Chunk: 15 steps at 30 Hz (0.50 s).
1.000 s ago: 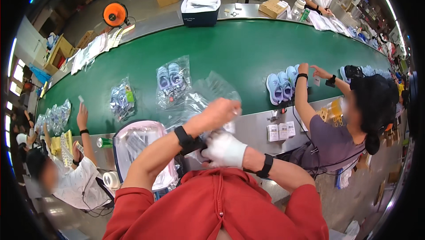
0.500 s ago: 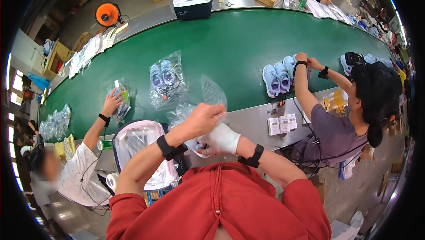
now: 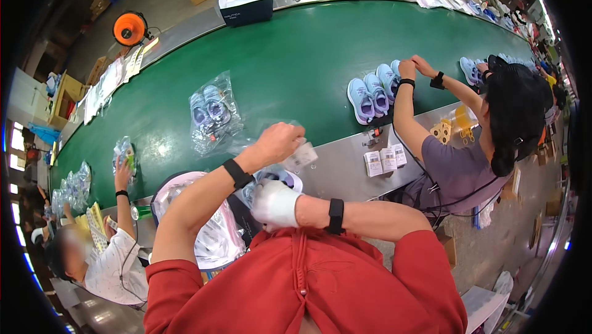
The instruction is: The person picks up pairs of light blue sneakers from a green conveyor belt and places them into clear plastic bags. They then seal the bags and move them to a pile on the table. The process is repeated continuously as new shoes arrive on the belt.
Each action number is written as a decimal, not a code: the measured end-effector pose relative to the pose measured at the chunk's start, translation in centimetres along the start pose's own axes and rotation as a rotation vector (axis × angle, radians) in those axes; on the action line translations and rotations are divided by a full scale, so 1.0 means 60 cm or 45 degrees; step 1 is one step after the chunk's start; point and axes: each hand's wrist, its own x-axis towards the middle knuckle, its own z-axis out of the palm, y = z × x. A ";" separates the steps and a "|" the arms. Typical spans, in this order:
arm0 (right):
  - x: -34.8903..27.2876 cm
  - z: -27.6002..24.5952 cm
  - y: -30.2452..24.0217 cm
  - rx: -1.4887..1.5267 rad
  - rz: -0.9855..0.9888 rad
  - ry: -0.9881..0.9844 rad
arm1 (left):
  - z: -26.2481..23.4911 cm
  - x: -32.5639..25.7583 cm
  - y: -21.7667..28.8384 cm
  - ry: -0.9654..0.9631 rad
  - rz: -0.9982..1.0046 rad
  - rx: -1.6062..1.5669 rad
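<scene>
My bare left hand [image 3: 279,144] is closed, its fingers pinching a clear plastic bag [image 3: 242,142] above the near table edge. A white printed label [image 3: 301,157] shows just under those fingers. Below, in front of my chest, my right hand [image 3: 275,204] in a white glove curls round a pair of light blue shoes [image 3: 285,177] with pale soles. The glove and my left forearm hide much of the pair. Farther off to the left, a bagged pair of blue shoes [image 3: 209,107] lies on the green surface.
At my left stands a bin [image 3: 161,201] holding plastic bags. On the right a co-worker [image 3: 453,115] handles a row of blue shoes [image 3: 361,97], near stacked labels [image 3: 383,161]. Another co-worker [image 3: 114,254] at left holds a bagged item [image 3: 124,152]. A dark box [image 3: 248,15] stands across the table.
My gloved right hand has moved left and down toward my chest, apart from my left hand, which has risen slightly. The label and shoes now show. The left co-worker's hand moved left with the bagged item.
</scene>
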 end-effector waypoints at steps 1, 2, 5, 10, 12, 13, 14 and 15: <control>-0.001 0.049 0.018 -0.046 0.020 0.014 | -0.012 0.007 0.028 0.002 0.054 -0.189; -0.011 0.037 0.036 0.170 0.129 -0.087 | -0.020 -0.002 0.046 0.002 0.053 -0.258; -0.055 0.036 0.069 0.309 0.366 -0.174 | -0.039 -0.047 0.087 0.030 0.007 -0.306; -0.073 0.017 0.051 0.171 0.697 0.159 | -0.018 -0.156 0.064 0.190 -0.174 -0.076; -0.049 0.097 0.054 0.076 0.838 0.293 | 0.058 -0.198 0.093 0.404 -0.353 -0.477; -0.031 0.185 0.094 0.236 0.847 0.332 | 0.074 -0.195 0.126 0.217 -0.203 -0.159; -0.026 0.271 0.134 0.391 0.890 0.389 | 0.099 -0.170 0.152 0.165 -0.060 -0.396; -0.033 0.240 0.135 0.345 0.887 0.404 | 0.099 -0.163 0.145 0.188 -0.101 -0.402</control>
